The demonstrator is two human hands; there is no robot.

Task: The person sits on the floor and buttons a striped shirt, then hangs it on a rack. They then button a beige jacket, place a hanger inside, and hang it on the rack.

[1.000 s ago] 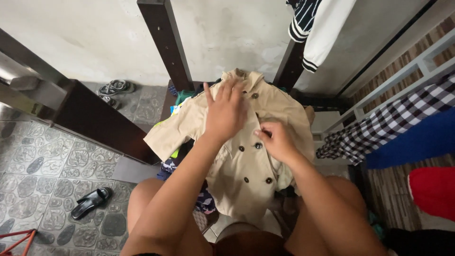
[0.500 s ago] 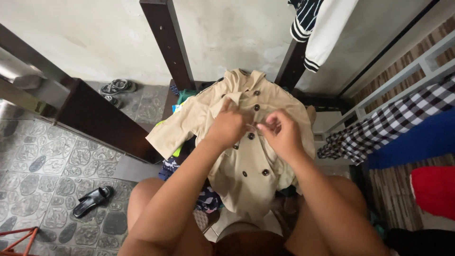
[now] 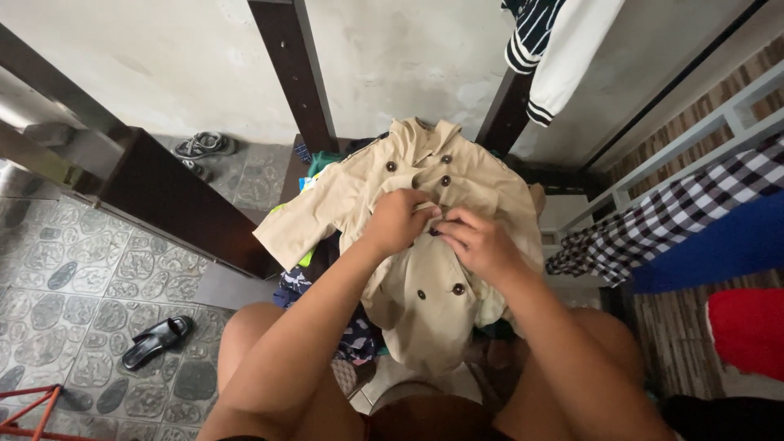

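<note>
Left hand (image 3: 398, 220) grip and right hand (image 3: 479, 241) grip both pinched on beige coat (image 3: 425, 286) front (mid-chest, by dark buttons), coat spread beneath them

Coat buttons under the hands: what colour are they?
Dark brown buttons on a beige coat, seen clearest in the head view.

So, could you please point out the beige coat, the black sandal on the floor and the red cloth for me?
beige coat (image 3: 425, 314): head view, on its lower front panel below the hands.
black sandal (image 3: 157, 340): head view, on its strap.
red cloth (image 3: 747, 331): head view, on the middle of its visible part.
</note>
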